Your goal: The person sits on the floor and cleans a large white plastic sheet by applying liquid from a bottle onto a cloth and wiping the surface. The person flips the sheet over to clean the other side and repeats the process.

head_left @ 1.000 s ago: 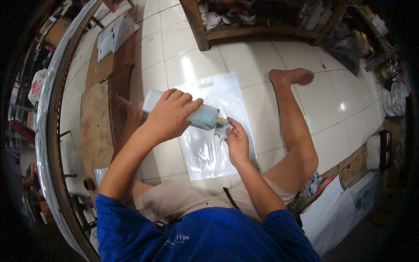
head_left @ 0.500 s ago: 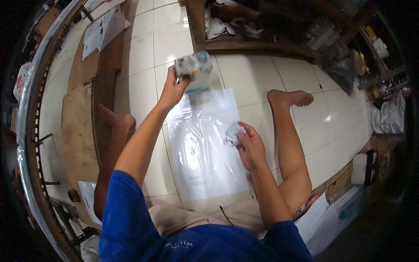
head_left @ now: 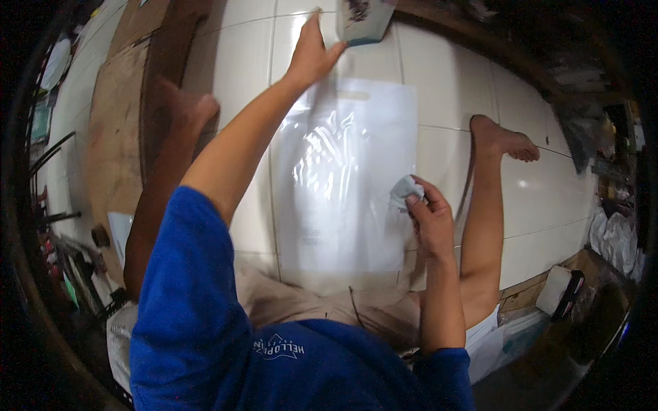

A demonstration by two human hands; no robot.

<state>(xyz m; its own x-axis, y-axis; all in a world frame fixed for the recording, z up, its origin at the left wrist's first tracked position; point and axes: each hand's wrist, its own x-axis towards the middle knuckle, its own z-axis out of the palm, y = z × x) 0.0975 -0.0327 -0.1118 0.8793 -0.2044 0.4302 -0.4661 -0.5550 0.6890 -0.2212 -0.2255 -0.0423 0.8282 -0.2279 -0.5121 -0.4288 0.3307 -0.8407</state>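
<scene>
On the floor between my legs lies a flat, glossy white plastic bag (head_left: 346, 198) with a cut-out handle at its far end. My left hand (head_left: 315, 56) reaches out beyond that end, its thumb and fingers apart and nothing between them. Just to its right is a pale printed container (head_left: 363, 22) with a teal bottom edge, partly cut off by the top of the view. Over the bag's right edge, my right hand (head_left: 432, 216) pinches a crumpled, pale blue-white cloth (head_left: 406, 192) between thumb and fingers.
A long brown cardboard piece (head_left: 116, 137) lies along the left, beside my left foot. My right foot (head_left: 504, 140) rests on the tiles at the right. A dark wooden shelf frame (head_left: 473, 41) spans the far right. White plastic bags (head_left: 613, 240) and a white-and-black block (head_left: 558, 291) are at the right edge.
My left hand has moved farther away and let go of the container, which now stands past the bag's handle end. The right hand still holds the cloth. The whole view has shifted.
</scene>
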